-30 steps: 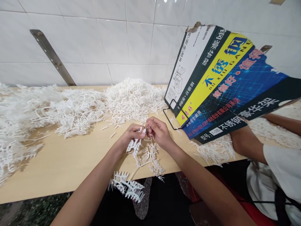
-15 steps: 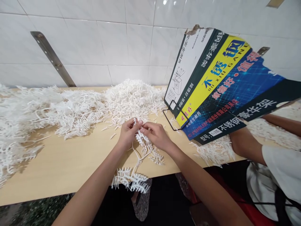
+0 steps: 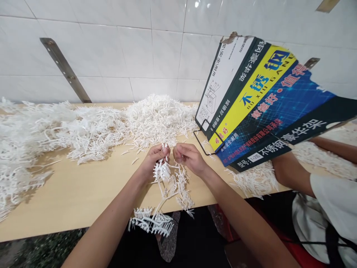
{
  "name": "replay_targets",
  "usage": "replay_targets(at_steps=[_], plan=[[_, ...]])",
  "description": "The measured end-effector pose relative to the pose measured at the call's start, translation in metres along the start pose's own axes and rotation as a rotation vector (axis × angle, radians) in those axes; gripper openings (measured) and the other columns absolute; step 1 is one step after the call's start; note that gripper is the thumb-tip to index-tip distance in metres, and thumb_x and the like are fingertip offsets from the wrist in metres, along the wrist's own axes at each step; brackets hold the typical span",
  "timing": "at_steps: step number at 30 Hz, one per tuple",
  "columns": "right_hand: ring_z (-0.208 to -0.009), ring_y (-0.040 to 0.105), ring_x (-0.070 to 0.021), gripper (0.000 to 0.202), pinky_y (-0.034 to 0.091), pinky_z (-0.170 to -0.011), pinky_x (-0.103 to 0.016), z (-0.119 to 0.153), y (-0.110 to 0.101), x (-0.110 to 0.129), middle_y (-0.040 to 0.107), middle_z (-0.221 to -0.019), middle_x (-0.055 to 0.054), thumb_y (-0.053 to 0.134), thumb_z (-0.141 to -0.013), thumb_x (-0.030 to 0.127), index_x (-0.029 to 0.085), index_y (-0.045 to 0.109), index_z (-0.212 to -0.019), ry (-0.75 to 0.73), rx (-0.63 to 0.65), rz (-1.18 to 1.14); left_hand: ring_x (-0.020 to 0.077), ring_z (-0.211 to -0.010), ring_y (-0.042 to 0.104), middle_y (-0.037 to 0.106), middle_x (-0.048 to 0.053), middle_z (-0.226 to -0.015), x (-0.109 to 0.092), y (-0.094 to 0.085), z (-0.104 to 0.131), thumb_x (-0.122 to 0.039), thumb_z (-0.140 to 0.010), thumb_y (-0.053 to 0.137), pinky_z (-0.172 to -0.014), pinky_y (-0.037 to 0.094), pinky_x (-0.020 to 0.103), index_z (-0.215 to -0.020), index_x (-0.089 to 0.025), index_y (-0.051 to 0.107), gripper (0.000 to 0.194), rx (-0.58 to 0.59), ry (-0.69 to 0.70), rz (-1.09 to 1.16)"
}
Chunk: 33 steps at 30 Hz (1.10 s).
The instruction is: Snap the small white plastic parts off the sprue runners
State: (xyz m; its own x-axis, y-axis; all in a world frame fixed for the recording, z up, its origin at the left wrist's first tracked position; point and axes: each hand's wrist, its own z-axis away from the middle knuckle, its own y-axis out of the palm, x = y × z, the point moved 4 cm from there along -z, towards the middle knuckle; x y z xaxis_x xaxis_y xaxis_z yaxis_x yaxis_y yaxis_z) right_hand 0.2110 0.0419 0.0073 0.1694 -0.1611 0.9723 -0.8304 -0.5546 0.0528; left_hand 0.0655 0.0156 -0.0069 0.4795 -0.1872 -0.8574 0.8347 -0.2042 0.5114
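My left hand (image 3: 156,158) is closed on a white branching plastic sprue (image 3: 162,172) lined with small thin prongs. The sprue's stems hang below my fingers, and its lowest cluster (image 3: 153,222) dangles past the table's front edge. Just to the right, my right hand (image 3: 189,158) is pinched shut, a small gap from the left fingertips. Whatever lies between its fingers is hidden. Behind both hands rises a heap of loose white plastic pieces (image 3: 160,117).
More white branched sprues (image 3: 89,130) spread over the table (image 3: 92,193) to the left. A torn printed cardboard panel (image 3: 259,96) stands at right in a black wire stand (image 3: 208,147). Beyond it, another person's arm (image 3: 292,171) rests near loose white pieces (image 3: 255,180). A tiled wall backs the table.
My right hand has drawn away from the left, opening a gap between them. The sprue has turned in my left hand, and its hanging cluster sits slightly lower.
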Motion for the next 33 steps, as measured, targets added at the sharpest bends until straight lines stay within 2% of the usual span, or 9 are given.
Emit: replay_targets(at_steps=[3, 6, 9, 13, 21, 23, 27, 29, 33], plan=[[-0.093, 0.061, -0.0217, 0.025, 0.047, -0.086, -0.036, -0.001, -0.005, 0.004, 0.066, -0.100, -0.006, 0.061, -0.097, 0.046, 0.022, 0.068, -0.102, -0.102, -0.148, 0.366, 0.0065, -0.042, 0.036, 0.044, -0.007, -0.053, -0.002, 0.000, -0.001, -0.057, -0.070, 0.086, -0.042, 0.027, 0.021, -0.072, -0.018, 0.057, 0.049, -0.112, 0.078, -0.060], [-0.118, 0.058, -0.0247, 0.030, 0.042, -0.103, -0.038, 0.002, -0.004, 0.010, 0.067, -0.120, -0.009, 0.051, -0.104, 0.045, 0.023, 0.069, -0.112, -0.200, -0.206, 0.580, 0.0074, -0.048, 0.038, 0.046, -0.006, -0.056, -0.006, -0.002, -0.003, -0.060, -0.075, 0.082, -0.048, 0.029, 0.022, -0.073, -0.017, 0.058, 0.049, -0.202, 0.223, -0.195], [-0.093, 0.063, -0.0215, 0.040, 0.047, -0.087, -0.034, 0.006, 0.002, 0.010, 0.068, -0.092, -0.005, 0.043, -0.106, 0.050, 0.020, 0.067, -0.094, -0.155, -0.098, 0.556, 0.0085, -0.055, 0.036, 0.043, -0.005, -0.060, -0.010, -0.005, -0.003, -0.058, -0.082, 0.077, -0.053, 0.028, 0.023, -0.069, -0.017, 0.055, 0.048, -0.259, 0.358, -0.380], [-0.062, 0.049, -0.0142, 0.052, 0.040, -0.062, -0.028, 0.009, 0.012, 0.003, 0.051, -0.064, 0.002, 0.048, -0.102, 0.059, 0.020, 0.053, -0.069, -0.008, 0.080, 0.418, 0.0103, -0.059, 0.032, 0.036, -0.005, -0.062, -0.014, -0.006, 0.000, -0.056, -0.087, 0.073, -0.056, 0.027, 0.024, -0.064, -0.019, 0.046, 0.052, -0.327, 0.439, -0.523], [-0.056, 0.063, -0.0149, 0.039, 0.039, -0.043, -0.024, 0.001, 0.019, -0.016, 0.063, -0.077, 0.001, 0.063, -0.092, 0.059, 0.022, 0.060, -0.102, 0.277, 0.057, -0.130, 0.0109, -0.056, 0.035, 0.041, -0.005, -0.061, -0.015, -0.004, 0.007, -0.054, -0.086, 0.074, -0.053, 0.028, 0.025, -0.069, -0.020, 0.054, 0.042, -0.341, 0.416, -0.519], [-0.051, 0.058, -0.0121, 0.038, 0.038, -0.042, -0.023, 0.001, 0.020, -0.017, 0.062, -0.075, 0.002, 0.065, -0.090, 0.057, 0.021, 0.061, -0.102, 0.310, 0.042, -0.169, 0.0113, -0.058, 0.035, 0.041, -0.005, -0.060, -0.017, -0.003, 0.008, -0.051, -0.087, 0.074, -0.056, 0.028, 0.025, -0.067, -0.020, 0.054, 0.042, -0.340, 0.464, -0.579], [-0.045, 0.041, -0.0068, 0.040, 0.032, -0.040, -0.020, 0.002, 0.017, -0.019, 0.046, -0.060, 0.007, 0.072, -0.086, 0.056, 0.019, 0.059, -0.081, 0.304, -0.036, -0.111, 0.0121, -0.059, 0.033, 0.040, -0.004, -0.060, -0.020, -0.002, 0.008, -0.048, -0.086, 0.075, -0.057, 0.027, 0.027, -0.064, -0.020, 0.052, 0.043, -0.348, 0.495, -0.588], [-0.044, 0.044, -0.0076, 0.043, 0.032, -0.040, -0.020, 0.003, 0.017, -0.020, 0.044, -0.057, 0.007, 0.072, -0.085, 0.059, 0.019, 0.057, -0.077, 0.307, -0.011, -0.070, 0.0122, -0.058, 0.032, 0.040, -0.004, -0.059, -0.021, -0.001, 0.007, -0.048, -0.086, 0.076, -0.057, 0.026, 0.027, -0.064, -0.020, 0.052, 0.043, -0.351, 0.480, -0.564], [-0.047, 0.058, -0.0121, 0.040, 0.031, -0.037, -0.020, 0.005, 0.020, -0.019, 0.061, -0.064, 0.003, 0.065, -0.090, 0.060, 0.021, 0.058, -0.094, 0.337, 0.023, -0.082, 0.0126, -0.060, 0.032, 0.039, -0.004, -0.060, -0.021, 0.000, 0.008, -0.046, -0.088, 0.073, -0.058, 0.025, 0.027, -0.064, -0.020, 0.052, 0.042, -0.360, 0.488, -0.621]])
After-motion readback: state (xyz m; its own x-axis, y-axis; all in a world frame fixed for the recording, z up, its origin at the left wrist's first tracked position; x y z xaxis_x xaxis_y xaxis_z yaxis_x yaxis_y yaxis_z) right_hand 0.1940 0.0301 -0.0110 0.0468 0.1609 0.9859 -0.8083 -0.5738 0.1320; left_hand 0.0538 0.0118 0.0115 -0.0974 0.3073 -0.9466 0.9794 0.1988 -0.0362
